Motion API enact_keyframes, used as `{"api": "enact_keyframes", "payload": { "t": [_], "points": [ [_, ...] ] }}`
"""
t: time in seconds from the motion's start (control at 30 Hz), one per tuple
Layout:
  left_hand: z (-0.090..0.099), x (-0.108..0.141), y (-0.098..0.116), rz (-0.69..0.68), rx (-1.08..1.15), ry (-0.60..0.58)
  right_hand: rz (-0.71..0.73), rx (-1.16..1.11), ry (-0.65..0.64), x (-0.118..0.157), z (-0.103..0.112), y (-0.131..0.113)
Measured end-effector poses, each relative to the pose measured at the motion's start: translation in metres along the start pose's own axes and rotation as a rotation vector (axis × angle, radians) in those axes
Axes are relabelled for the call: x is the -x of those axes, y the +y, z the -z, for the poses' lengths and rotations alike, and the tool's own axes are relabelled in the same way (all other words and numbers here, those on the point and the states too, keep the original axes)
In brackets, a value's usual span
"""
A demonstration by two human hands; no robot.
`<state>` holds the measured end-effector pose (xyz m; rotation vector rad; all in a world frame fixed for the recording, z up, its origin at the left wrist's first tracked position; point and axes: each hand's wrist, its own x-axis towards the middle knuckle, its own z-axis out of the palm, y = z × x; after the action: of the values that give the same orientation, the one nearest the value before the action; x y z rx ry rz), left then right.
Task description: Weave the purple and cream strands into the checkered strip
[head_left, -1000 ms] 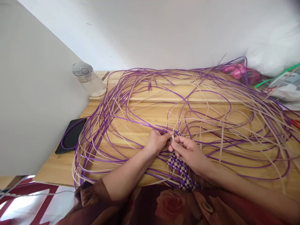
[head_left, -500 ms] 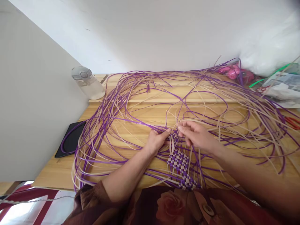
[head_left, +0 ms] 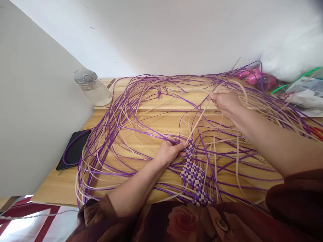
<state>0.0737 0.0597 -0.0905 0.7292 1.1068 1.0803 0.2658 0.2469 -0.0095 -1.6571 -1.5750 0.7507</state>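
A purple and beige woven piece [head_left: 193, 174] lies in front of the body, with long purple and beige strips fanning out on both sides. My left hand [head_left: 169, 153] pinches its upper end, thumb on top, fingertips partly hidden beneath. Up and to the right, my right hand [head_left: 225, 100] is closed on a beige strip [head_left: 200, 121], which runs taut and slanting from the top of the weave. Beyond the right fingers the strip's free part curves over in a loop.
A clear water bottle [head_left: 94, 88] stands at the back left. A black tablet [head_left: 74, 150] lies at the left edge under strips. Pink items [head_left: 253, 76], plastic bags and red-handled scissors [head_left: 316, 133] are at the right. A wall rises behind the wooden table [head_left: 50, 188].
My right hand has moved up and right, away from the weave, drawing the beige strip straight. My left hand stays at the weave's upper end.
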Motion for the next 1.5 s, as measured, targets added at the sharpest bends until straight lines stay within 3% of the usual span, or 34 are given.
{"api": "enact_keyframes", "payload": {
  "t": [0.1,0.17,0.23,0.33,0.4,0.5,0.6,0.7,0.83,1.0,1.17,1.33,1.5],
  "points": [
    [-0.001,0.0,0.001,0.042,0.063,0.047,-0.115,0.049,-0.161,-0.007,0.012,0.001],
    [-0.001,-0.002,0.0,0.042,0.101,0.075,-0.191,0.145,-0.282,0.008,0.018,0.004],
    [0.0,-0.003,-0.002,0.039,0.124,0.078,-0.168,0.232,-0.418,0.034,0.023,0.005],
    [0.001,-0.003,-0.002,0.053,0.144,0.042,0.156,0.212,-0.666,0.078,0.024,0.003],
    [0.001,-0.002,0.0,0.043,0.157,0.017,0.429,0.182,-0.755,0.099,0.017,0.003],
    [0.002,0.0,0.003,0.007,0.177,-0.002,0.826,0.319,-0.673,0.108,0.001,0.008],
    [0.002,0.002,0.005,-0.008,0.155,-0.041,1.01,0.483,-0.585,0.102,-0.006,0.015],
    [0.002,0.002,0.003,-0.016,0.128,-0.068,1.012,0.584,-0.578,0.101,-0.001,0.012],
    [0.002,0.001,0.002,-0.018,0.137,-0.02,0.976,0.673,-0.61,0.11,0.009,0.001],
    [0.002,0.002,0.002,-0.035,0.066,-0.054,0.978,0.606,-0.671,0.113,0.006,-0.004],
    [0.002,0.002,0.002,-0.059,0.021,-0.049,0.992,0.532,-0.689,0.096,0.0,-0.007],
    [0.001,0.001,0.001,-0.038,0.042,-0.035,0.933,0.57,-0.653,0.082,0.0,-0.008],
    [0.002,0.001,0.0,-0.044,0.028,-0.065,1.109,0.747,-0.524,0.087,0.007,0.001]
  ]
}}
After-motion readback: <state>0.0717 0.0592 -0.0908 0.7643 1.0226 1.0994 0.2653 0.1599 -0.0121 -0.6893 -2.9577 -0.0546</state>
